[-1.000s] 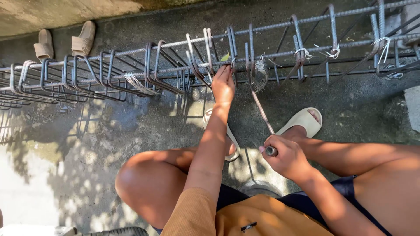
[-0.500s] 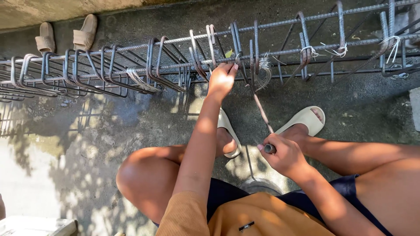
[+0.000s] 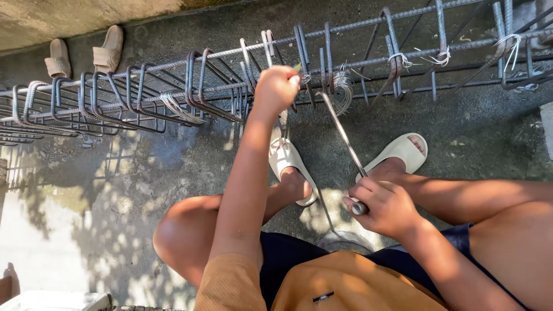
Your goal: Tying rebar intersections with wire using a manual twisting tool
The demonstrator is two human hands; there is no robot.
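Two beige slippers (image 3: 83, 52) lie far left on the concrete floor (image 3: 144, 155), soft and apart from the work.

One rebar cage (image 3: 190, 86) runs left to right along the far side: ribbed steel bars with bent stirrups, rigid, heavy and rough-surfaced. By my judgement you would hold it by a long bar, not by a stirrup corner.

One left hand (image 3: 276, 86), fingers closed in a pinch on something small at a bar crossing; what it pinches is too small to tell.

One bundle of thin tie wire (image 3: 344, 92) hangs just right of that hand, light, springy, likely sharp at the ends.

One hooked tying tool (image 3: 345, 144), a slim stiff metal rod, slants from the cage to your right hand (image 3: 383, 204), which is wrapped firmly round its near handle end.
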